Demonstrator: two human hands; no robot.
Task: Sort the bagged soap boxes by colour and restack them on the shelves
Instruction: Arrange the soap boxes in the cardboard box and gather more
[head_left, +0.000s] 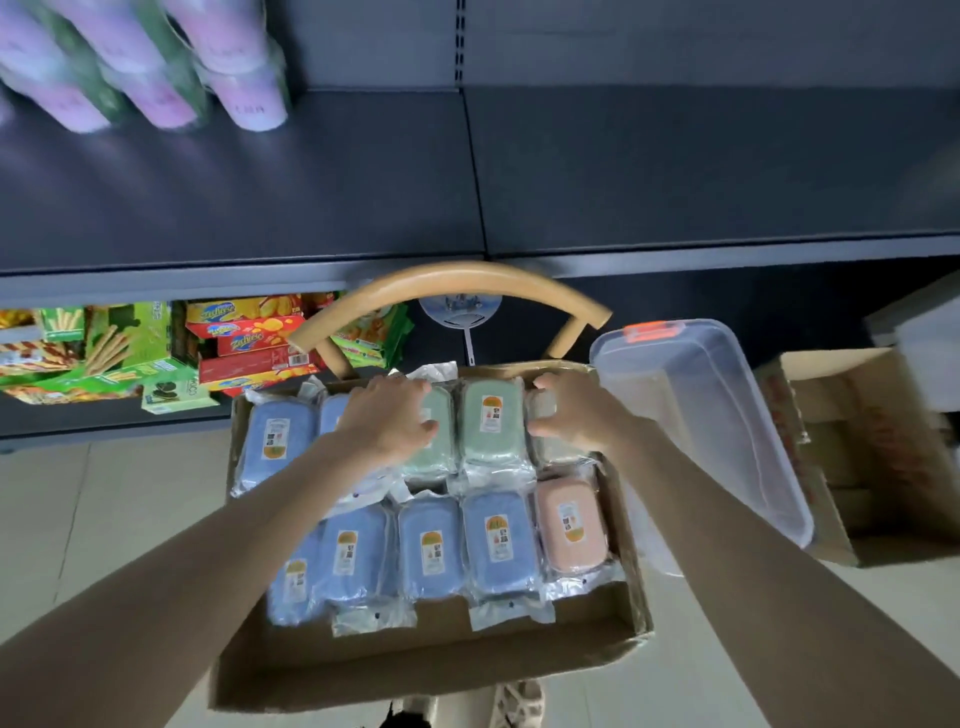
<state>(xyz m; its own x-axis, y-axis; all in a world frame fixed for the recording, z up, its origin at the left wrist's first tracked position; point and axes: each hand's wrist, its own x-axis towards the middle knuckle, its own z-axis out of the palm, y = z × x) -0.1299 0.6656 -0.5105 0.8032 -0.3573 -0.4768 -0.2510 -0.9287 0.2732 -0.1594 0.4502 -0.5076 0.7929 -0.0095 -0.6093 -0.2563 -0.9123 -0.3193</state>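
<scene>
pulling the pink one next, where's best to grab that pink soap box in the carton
Grip the pink soap box across its long sides, coming straight down from above. It lies flat, label up, set between the blue soap box and the carton wall, so only its top looks free.

Snack boxes (244, 338) crowd lower left; a curved wooden chair back (457, 283) arcs centre; clear plastic tub (717, 395) right, beside an open carton (883, 457); pastel tubes (156, 67) top left, blurred.
</scene>
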